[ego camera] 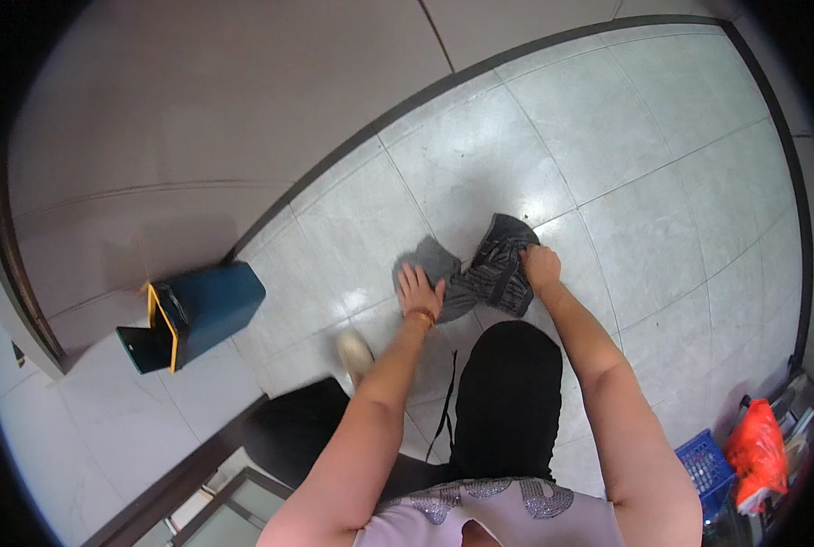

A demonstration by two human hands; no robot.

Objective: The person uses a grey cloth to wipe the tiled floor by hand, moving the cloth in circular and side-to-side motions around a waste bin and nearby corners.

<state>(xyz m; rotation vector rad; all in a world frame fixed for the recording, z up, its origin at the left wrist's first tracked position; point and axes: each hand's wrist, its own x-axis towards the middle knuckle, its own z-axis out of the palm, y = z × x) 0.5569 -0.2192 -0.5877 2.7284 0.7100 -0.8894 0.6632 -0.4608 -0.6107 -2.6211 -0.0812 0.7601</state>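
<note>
A grey cloth item, bunched and twisted in the middle, is low in front of me over the tiled floor. Its right part is darker and streaked; the left part is plainer grey. My left hand rests flat on the plain part with its fingers spread, a red band at the wrist. On the right, my right hand is closed in a fist around the edge of the streaked part. Exactly what kind of cloth article it is cannot be made out.
Left of me lies or stands a dark blue bin with a yellow rim, its lid swung out. Dark skirting borders the tiles. At lower right are a blue plastic basket and a red plastic bag. A glass-topped piece of furniture is at lower left.
</note>
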